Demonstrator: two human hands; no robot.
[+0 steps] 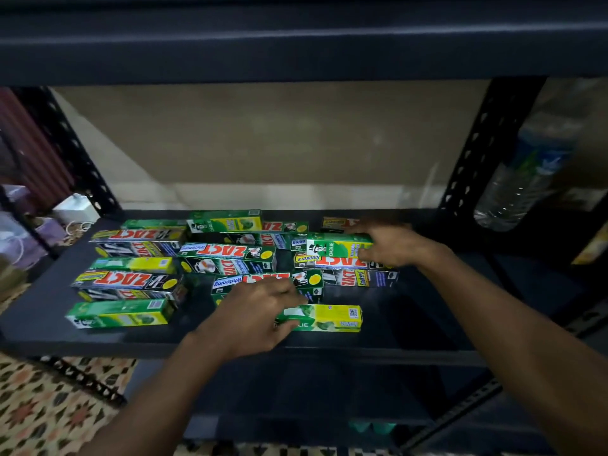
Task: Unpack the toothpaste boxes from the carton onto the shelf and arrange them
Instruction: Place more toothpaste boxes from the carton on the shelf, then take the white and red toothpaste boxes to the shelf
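Several toothpaste boxes lie flat on the dark shelf board (411, 320), green Darlie ones and green or silver Zact ones. My left hand (260, 314) grips the left end of a green and yellow Darlie box (332, 318) near the front edge. My right hand (388, 243) holds the right end of another Darlie box (332, 246) that sits on top of a silver Zact Smokers box (342, 263). A Zact Whitening box (263, 279) lies partly under my left hand. No carton is in view.
An upper shelf beam (296, 44) runs across the top. Perforated black uprights (477, 143) stand at both sides. A clear water bottle (523, 179) is on the right. A white object (74, 207) and cables sit at the far left. Patterned floor (49, 406) shows below.
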